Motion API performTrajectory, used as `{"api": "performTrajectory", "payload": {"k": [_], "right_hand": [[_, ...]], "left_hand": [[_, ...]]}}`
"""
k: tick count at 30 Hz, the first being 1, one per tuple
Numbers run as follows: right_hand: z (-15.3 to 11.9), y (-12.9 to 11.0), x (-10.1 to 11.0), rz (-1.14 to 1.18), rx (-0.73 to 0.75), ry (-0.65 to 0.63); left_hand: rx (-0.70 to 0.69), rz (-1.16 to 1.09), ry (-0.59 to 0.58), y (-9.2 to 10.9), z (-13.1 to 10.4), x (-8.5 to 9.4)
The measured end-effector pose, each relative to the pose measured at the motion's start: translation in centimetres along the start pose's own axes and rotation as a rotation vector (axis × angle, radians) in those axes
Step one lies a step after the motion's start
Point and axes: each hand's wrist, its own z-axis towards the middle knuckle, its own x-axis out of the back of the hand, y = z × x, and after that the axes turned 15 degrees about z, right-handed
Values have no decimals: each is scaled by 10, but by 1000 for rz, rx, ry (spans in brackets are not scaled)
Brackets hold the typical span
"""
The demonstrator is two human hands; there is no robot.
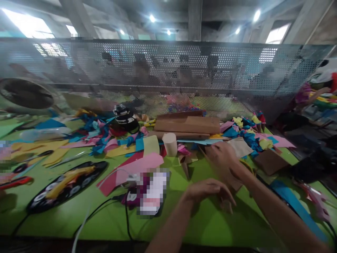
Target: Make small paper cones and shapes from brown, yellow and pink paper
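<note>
there are two hands (212,189) (223,154), one white roll (170,146), one fan (27,93).

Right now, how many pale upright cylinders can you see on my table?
1: the pale cylinder stands in front of the brown cardboard, to the left of your right hand. Others could be hidden.

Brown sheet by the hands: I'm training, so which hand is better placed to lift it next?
Probably the right hand: it's at the far end of the brown sheet; the left hand seems empty.
</note>
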Motion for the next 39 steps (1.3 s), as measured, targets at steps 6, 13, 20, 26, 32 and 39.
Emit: {"api": "performTrajectory", "payload": {"k": [6, 13, 20, 26, 32, 39], "right_hand": [[50, 78, 26, -276, -212, 87], [74, 97, 9, -419, -235, 65], [41, 88, 58, -446, -137, 186], [-25, 62, 112, -372, -26, 432], [-75, 19, 128, -264, 78, 554], [-98, -29, 129, -221, 62, 585]], "left_hand": [[58, -2, 109, -12, 3, 4], [114, -13, 167, -17, 5, 6], [46, -65, 318, -14, 0, 15], [-82, -119, 483, -14, 1, 18], [-110, 113, 728, -19, 6, 13], [-164, 427, 900, -16, 23, -17]]}}
